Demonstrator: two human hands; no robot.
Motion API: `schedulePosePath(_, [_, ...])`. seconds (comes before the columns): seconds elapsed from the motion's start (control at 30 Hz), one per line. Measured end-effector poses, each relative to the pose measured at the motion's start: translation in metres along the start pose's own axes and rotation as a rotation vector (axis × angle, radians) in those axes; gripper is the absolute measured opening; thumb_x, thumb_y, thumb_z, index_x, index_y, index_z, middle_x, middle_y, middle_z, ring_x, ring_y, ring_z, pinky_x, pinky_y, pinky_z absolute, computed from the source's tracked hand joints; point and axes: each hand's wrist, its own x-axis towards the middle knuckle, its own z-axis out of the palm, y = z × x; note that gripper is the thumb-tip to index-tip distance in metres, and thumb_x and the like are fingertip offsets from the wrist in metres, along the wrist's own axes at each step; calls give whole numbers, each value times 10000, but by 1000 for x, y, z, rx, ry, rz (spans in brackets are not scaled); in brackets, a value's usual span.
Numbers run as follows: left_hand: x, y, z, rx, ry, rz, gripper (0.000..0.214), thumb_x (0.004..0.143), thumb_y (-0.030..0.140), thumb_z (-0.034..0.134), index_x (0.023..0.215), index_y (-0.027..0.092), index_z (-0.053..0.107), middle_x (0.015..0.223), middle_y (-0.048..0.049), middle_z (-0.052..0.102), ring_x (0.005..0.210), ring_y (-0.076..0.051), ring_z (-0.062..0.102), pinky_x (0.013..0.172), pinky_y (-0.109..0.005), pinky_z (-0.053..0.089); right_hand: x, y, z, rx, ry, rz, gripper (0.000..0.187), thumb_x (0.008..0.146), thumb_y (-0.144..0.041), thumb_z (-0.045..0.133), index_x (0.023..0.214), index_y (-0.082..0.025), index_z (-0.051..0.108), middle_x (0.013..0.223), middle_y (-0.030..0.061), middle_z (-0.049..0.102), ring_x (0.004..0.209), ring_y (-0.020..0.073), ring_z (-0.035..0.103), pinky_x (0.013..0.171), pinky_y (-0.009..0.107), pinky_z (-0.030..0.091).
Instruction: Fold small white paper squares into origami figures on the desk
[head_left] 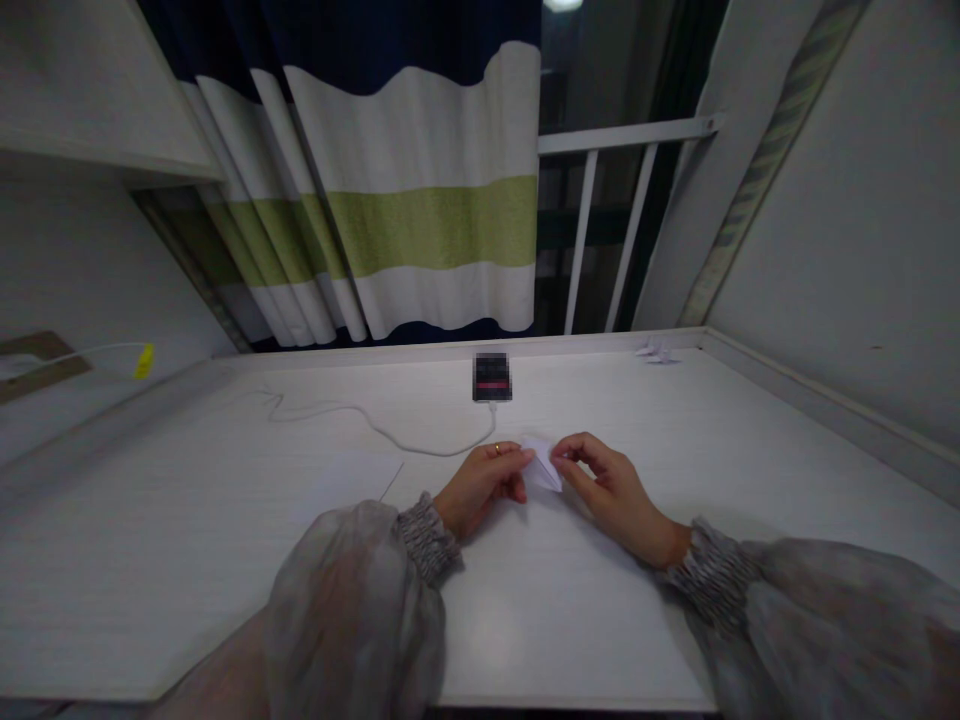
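Note:
Between my hands is a small folded piece of white paper (541, 468), with slanting creased edges and a point toward me. My left hand (487, 482) pinches its left corner between thumb and fingers. On the opposite side, the thumb and index finger of my right hand (611, 490) close on the right edge. The paper is held just over the white desk (517, 620). Flat on the desk beside my left forearm lies a white sheet of paper (349, 482), partly covered by the sleeve.
A phone-like device (492, 377), its screen blurred, lies beyond my hands with a white cable (405, 445) running left. Several small folded paper pieces (655, 352) rest in the far right area. Behind the desk hang a striped curtain (442, 225) and white window bars (581, 240).

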Motion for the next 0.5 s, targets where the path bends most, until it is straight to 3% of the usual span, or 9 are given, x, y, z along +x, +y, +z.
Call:
schedulePosePath(0.2, [1, -3, -1, -1, -27, -2, 199, 577, 199, 683, 711, 88, 586, 593, 28, 534, 402, -18, 445, 410, -152, 363, 2, 4, 1, 35, 16, 72, 140, 803, -292, 484, 825, -176, 558, 684, 0, 529, 633, 121, 490, 566, 242, 408])
schedulePosePath(0.5, [1, -5, 0, 86, 17, 54, 347, 541, 188, 717, 841, 90, 572, 704, -21, 609, 448, -27, 446, 348, -137, 303, 3, -1, -1, -24, -36, 54, 208, 750, -283, 560, 921, -166, 580, 781, 29, 578, 734, 148, 529, 673, 268, 436])
